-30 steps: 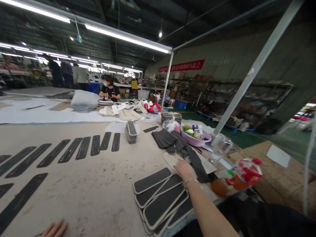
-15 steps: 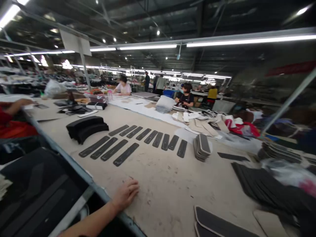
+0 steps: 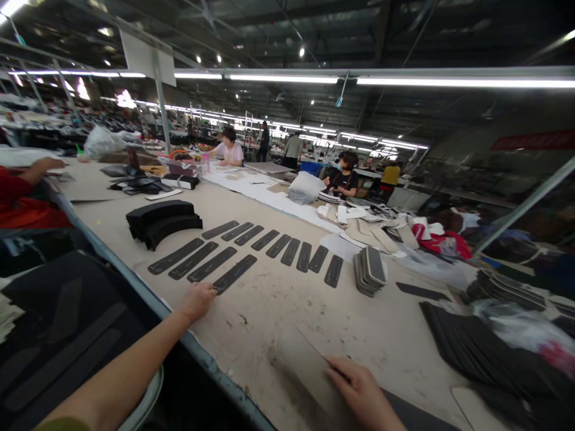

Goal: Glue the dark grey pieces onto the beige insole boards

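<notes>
My left hand (image 3: 200, 301) is at the table's near side, fingers closed at the near end of a dark strip with rounded corners (image 3: 236, 272). Its fingertips are partly hidden. At lower right, my right hand (image 3: 359, 389) grips the edge of a long beige panel with a rounded end (image 3: 305, 365), tilted above the tabletop and blurred. More dark strips lie flat in two rows, such as one in the front row (image 3: 212, 265) and one at the back row's right end (image 3: 333, 271). Shiny marks show on their faces.
Curved black pieces (image 3: 164, 222) stand stacked beyond the strips. A pile of edged panels (image 3: 369, 270) stands to the right, near fanned black sheets (image 3: 467, 347). A co-worker's arm (image 3: 40, 170) rests at far left; another person (image 3: 344, 176) sits across the table.
My left hand has moved forward and left to the nearest strip. My right hand has come into view at lower right, holding the beige panel. The view has shifted slightly.
</notes>
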`<act>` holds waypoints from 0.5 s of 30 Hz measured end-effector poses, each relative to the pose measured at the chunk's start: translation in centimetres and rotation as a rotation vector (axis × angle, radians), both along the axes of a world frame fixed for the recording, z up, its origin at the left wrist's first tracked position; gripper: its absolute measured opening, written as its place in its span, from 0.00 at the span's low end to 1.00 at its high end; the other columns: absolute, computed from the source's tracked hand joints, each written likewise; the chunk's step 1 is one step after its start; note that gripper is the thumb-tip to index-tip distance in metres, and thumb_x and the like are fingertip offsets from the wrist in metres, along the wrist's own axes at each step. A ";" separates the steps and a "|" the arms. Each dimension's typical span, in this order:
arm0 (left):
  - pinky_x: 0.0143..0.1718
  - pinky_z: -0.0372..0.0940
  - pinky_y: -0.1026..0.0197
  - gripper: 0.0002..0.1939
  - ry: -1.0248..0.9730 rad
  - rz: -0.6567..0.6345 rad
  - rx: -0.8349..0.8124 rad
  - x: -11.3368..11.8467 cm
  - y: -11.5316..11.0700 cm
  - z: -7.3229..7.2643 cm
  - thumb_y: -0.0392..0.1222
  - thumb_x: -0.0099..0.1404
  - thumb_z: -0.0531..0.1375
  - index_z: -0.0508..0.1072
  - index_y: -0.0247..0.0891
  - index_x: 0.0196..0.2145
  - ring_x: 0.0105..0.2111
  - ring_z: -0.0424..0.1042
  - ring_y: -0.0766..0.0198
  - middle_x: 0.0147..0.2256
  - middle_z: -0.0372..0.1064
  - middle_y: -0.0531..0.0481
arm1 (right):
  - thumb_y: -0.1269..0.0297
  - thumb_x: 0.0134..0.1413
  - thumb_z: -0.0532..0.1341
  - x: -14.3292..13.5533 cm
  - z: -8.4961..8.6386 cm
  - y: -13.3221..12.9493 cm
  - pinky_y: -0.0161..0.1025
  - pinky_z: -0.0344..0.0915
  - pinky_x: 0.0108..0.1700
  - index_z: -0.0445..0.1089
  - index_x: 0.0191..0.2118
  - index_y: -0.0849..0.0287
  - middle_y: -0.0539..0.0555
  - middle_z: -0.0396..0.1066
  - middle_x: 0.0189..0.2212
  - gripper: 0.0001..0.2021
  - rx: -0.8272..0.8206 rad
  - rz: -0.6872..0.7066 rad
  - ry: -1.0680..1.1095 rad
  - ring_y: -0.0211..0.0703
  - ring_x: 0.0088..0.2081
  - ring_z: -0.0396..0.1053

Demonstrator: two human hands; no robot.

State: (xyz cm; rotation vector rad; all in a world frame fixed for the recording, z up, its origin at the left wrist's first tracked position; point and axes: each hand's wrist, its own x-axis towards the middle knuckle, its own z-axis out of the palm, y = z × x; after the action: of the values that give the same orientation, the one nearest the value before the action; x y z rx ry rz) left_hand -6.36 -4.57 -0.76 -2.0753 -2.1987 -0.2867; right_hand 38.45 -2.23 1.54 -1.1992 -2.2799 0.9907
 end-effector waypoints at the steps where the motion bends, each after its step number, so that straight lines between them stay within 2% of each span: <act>1: 0.39 0.60 0.55 0.13 0.020 -0.021 -0.020 -0.1 0.3 0.0 0.35 0.61 0.51 0.76 0.37 0.27 0.34 0.69 0.58 0.30 0.70 0.45 | 0.58 0.56 0.52 -2.1 -0.6 -0.2 0.44 0.66 0.48 0.74 0.44 0.53 0.56 0.74 0.41 0.16 0.004 0.048 -0.009 0.50 0.43 0.70; 3: 0.39 0.59 0.55 0.13 0.053 -0.067 -0.056 -0.3 0.8 0.1 0.33 0.60 0.51 0.75 0.36 0.26 0.35 0.69 0.58 0.31 0.70 0.44 | 0.67 0.52 0.54 -4.9 -1.9 -0.7 0.47 0.64 0.50 0.72 0.48 0.54 0.57 0.73 0.43 0.18 0.095 0.013 -0.074 0.52 0.45 0.69; 6: 0.40 0.59 0.55 0.14 0.089 -0.138 -0.103 -0.8 1.7 0.2 0.31 0.59 0.50 0.75 0.36 0.27 0.34 0.69 0.58 0.33 0.70 0.43 | 0.75 0.45 0.57 -6.4 -4.0 -2.1 0.50 0.59 0.55 0.67 0.53 0.53 0.58 0.67 0.50 0.26 0.255 -0.077 -0.138 0.54 0.52 0.62; 10: 0.40 0.59 0.56 0.13 0.133 -0.242 -0.156 -1.4 2.6 0.6 0.29 0.57 0.50 0.74 0.35 0.27 0.35 0.69 0.59 0.33 0.70 0.44 | 0.77 0.44 0.56 -5.8 -5.7 -4.8 0.49 0.57 0.57 0.63 0.56 0.50 0.57 0.62 0.54 0.30 0.293 -0.118 -0.056 0.50 0.55 0.59; 13: 0.39 0.59 0.57 0.12 0.189 -0.294 -0.170 -1.2 3.1 1.6 0.30 0.56 0.50 0.73 0.34 0.27 0.35 0.69 0.58 0.32 0.70 0.43 | 0.77 0.46 0.55 -4.7 -5.8 -6.2 0.47 0.58 0.57 0.64 0.55 0.54 0.59 0.63 0.52 0.27 0.268 -0.219 0.040 0.49 0.54 0.60; 15: 0.39 0.60 0.59 0.14 0.229 -0.300 -0.117 -0.6 3.2 2.9 0.34 0.59 0.48 0.73 0.34 0.28 0.34 0.69 0.59 0.31 0.70 0.44 | 0.74 0.49 0.55 -4.0 -5.4 -6.5 0.46 0.60 0.56 0.65 0.54 0.57 0.60 0.65 0.51 0.24 0.239 -0.294 0.124 0.49 0.53 0.61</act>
State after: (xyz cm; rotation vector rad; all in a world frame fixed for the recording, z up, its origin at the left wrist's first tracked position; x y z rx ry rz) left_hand -6.93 -1.37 2.11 -2.3651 -1.8145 0.0586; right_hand 34.43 -8.72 -3.87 -1.2831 -1.9882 0.6460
